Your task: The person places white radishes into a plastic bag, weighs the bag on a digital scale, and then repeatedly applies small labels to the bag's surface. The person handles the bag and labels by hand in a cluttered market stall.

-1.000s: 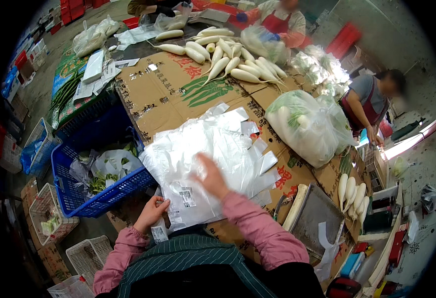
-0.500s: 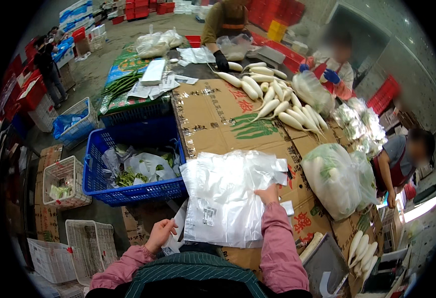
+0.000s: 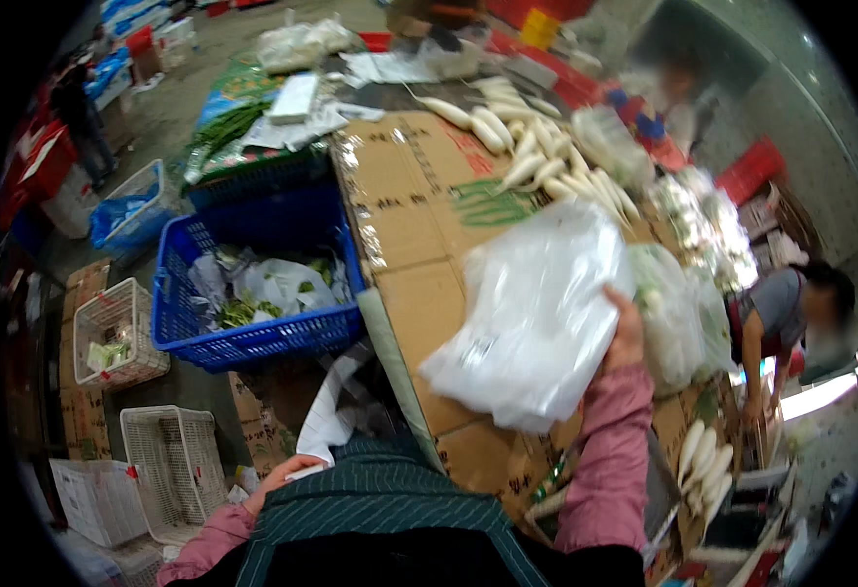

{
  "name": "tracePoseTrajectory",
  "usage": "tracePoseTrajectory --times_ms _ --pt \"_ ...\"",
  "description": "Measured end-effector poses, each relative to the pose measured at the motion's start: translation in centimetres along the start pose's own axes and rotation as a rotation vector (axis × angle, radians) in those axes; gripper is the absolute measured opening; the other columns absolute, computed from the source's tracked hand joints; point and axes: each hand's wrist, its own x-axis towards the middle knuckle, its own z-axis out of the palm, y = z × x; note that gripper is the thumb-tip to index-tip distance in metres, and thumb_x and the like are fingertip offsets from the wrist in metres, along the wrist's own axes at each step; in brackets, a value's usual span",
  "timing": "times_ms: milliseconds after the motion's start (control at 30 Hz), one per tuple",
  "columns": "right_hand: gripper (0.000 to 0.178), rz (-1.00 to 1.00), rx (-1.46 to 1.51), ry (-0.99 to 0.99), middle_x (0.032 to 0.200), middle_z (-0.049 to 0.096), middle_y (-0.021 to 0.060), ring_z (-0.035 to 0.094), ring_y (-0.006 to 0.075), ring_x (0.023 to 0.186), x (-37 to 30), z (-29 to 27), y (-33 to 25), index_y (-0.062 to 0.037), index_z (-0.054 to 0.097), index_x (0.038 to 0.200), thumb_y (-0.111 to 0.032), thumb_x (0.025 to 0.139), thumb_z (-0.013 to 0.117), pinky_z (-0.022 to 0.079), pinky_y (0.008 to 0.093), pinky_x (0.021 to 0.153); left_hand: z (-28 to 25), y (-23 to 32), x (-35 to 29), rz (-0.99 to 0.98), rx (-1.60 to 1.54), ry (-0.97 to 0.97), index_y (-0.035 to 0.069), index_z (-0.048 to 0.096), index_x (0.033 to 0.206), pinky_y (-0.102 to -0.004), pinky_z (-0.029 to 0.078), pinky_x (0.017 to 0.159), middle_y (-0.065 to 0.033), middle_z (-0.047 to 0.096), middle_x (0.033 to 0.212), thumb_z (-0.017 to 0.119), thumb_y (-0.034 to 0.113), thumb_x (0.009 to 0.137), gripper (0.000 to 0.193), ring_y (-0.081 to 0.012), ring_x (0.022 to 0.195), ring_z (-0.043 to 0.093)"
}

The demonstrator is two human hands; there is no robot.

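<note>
My right hand (image 3: 624,338) grips the right edge of a stack of clear plastic bags (image 3: 536,313), lifted and tilted above the cardboard-covered table (image 3: 399,225). Low at the left, against my striped green apron, my left hand (image 3: 282,479) is closed at the lower end of a white paper strip (image 3: 329,411). Its fingers are partly hidden, and a small white piece shows beside them. Just right of the lifted stack stands a bag of white radishes (image 3: 665,313).
White radishes (image 3: 536,147) lie piled at the table's far side. A blue crate (image 3: 253,342) with bagged greens stands left of the table; white baskets (image 3: 170,470) stand below it. More radishes (image 3: 704,465) lie at lower right. A co-worker (image 3: 776,313) bends at the right; others stand beyond the table.
My right hand has lifted the stack of plastic bags off the cardboard and moved it right and away from me. My left hand has dropped down and left toward the apron. The view has shifted.
</note>
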Motion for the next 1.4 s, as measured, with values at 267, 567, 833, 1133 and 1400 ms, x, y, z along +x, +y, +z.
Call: tracePoseTrajectory --times_ms 267,567,833,1133,1400 --pt "0.045 -0.310 0.063 0.090 0.113 0.059 0.0198 0.060 0.0357 0.099 -4.4 1.2 -8.7 0.0043 0.047 0.123 -0.017 0.086 0.059 0.048 0.0460 0.091 -3.7 -2.5 2.0 -0.100 0.014 -0.015 0.003 0.055 0.121 -0.0260 0.043 0.087 -0.0011 0.060 0.107 0.062 0.014 0.090 0.034 -0.0098 0.098 0.054" --pt "0.048 -0.247 0.010 0.005 0.125 0.054 0.0207 0.055 0.0348 0.111 -5.4 8.5 -11.2 0.0038 0.043 0.130 -0.021 0.090 0.052 0.041 0.0467 0.100 -7.5 5.3 12.9 0.141 -0.118 0.165 -0.002 0.059 0.113 -0.0279 0.047 0.082 -0.0039 0.065 0.103 0.054 0.012 0.094 0.025 -0.0101 0.091 0.058" --pt "0.046 -0.189 -0.084 -0.086 0.116 0.058 0.0197 0.059 0.0335 0.103 8.9 26.3 -6.1 0.0035 0.044 0.128 -0.020 0.089 0.053 0.048 0.0463 0.092 -16.4 7.9 19.4 0.133 -0.235 0.167 -0.001 0.061 0.109 -0.0268 0.049 0.078 -0.0024 0.065 0.099 0.057 0.013 0.092 0.022 -0.0079 0.086 0.059" --pt "0.047 -0.333 -0.088 -0.449 0.121 0.056 0.0192 0.057 0.0351 0.107 32.8 61.0 -2.2 0.0022 0.043 0.129 -0.015 0.088 0.056 0.045 0.0495 0.095 -23.4 9.3 22.6 -0.049 -0.290 0.229 -0.002 0.061 0.110 -0.0263 0.048 0.079 -0.0032 0.066 0.101 0.059 0.016 0.092 0.026 -0.0076 0.088 0.057" --pt "0.043 -0.390 0.053 -0.702 0.110 0.060 0.0209 0.061 0.0357 0.098 51.1 75.6 4.5 0.0059 0.048 0.121 -0.020 0.088 0.056 0.049 0.0505 0.089 -26.4 10.2 25.3 -0.269 -0.621 0.385 -0.001 0.062 0.106 -0.0243 0.047 0.067 -0.0020 0.066 0.091 0.060 0.015 0.091 0.021 -0.0078 0.076 0.058"
